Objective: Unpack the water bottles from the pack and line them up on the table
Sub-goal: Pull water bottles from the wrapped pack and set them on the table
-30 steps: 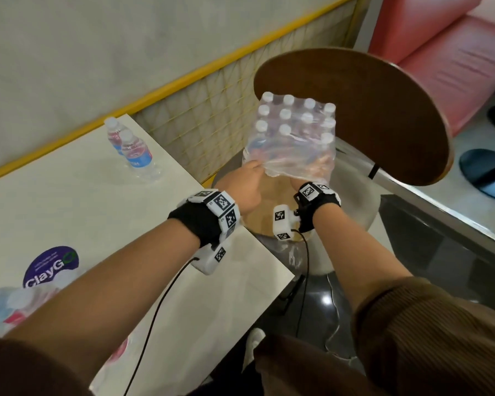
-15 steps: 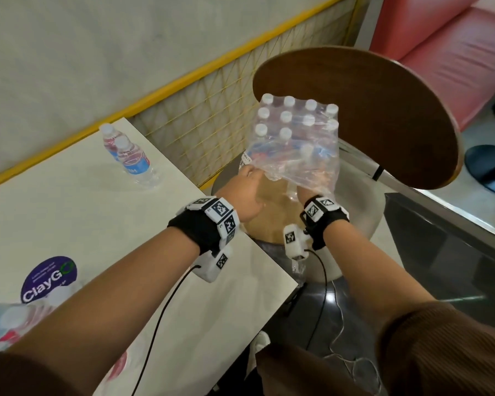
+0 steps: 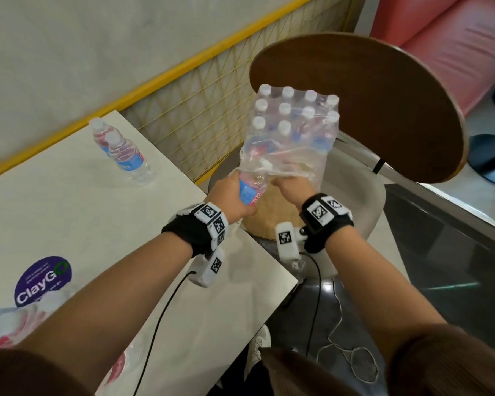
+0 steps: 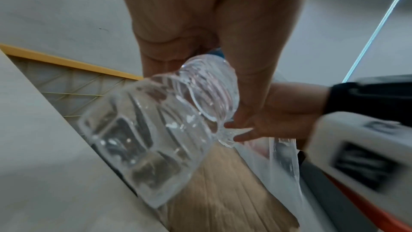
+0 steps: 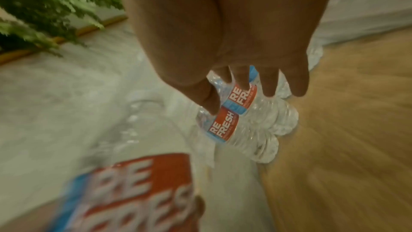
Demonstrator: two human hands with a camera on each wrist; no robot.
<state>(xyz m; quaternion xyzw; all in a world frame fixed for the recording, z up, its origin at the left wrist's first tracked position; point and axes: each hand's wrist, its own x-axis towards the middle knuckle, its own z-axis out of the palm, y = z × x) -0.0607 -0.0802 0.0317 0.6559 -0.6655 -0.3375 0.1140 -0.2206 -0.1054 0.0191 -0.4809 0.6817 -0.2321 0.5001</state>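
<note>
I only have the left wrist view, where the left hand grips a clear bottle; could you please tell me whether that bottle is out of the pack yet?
Observer: Not quite. In the head view the bottle in the left hand has its top end under the torn wrap of the pack.
Operator: Thank you. Are any already on the table?
Observer: Yes, two bottles stand upright, close together, near the far edge of the table.
Operator: Can you read a brand?
Observer: The right wrist view shows a red label reading REFRESH.
</note>
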